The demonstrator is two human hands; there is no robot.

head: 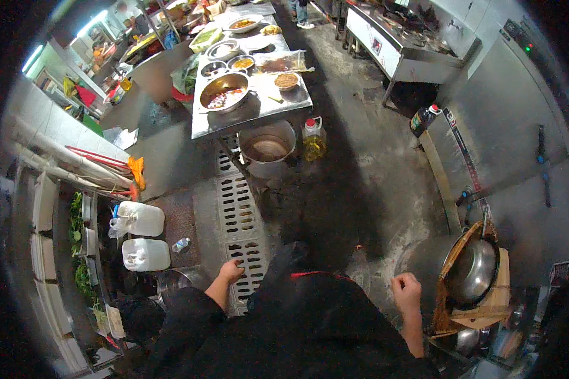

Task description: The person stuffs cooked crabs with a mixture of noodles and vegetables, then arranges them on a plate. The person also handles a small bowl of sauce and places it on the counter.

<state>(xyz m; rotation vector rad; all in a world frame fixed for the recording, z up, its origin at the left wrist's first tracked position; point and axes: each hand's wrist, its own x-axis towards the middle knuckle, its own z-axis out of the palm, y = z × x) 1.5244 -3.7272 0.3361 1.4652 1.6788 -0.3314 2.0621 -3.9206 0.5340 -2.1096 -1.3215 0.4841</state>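
My left hand hangs at my side above the slotted floor drain grate, fingers curled in and nothing seen in them. A shiny metal pot stands left of it, partly covered by my dark sleeve. On the other side my right hand is closed in a loose fist, also with nothing visible inside. Nearest to it are a large steel bowl and a wooden board, apart from the hand. Ahead, a metal-topped table carries a big pot of reddish food and several bowls.
Beneath the table sits a large empty pot, with an oil jug beside it. Two white plastic jugs and a small bottle are at left. A dark bottle and a steel counter line the right.
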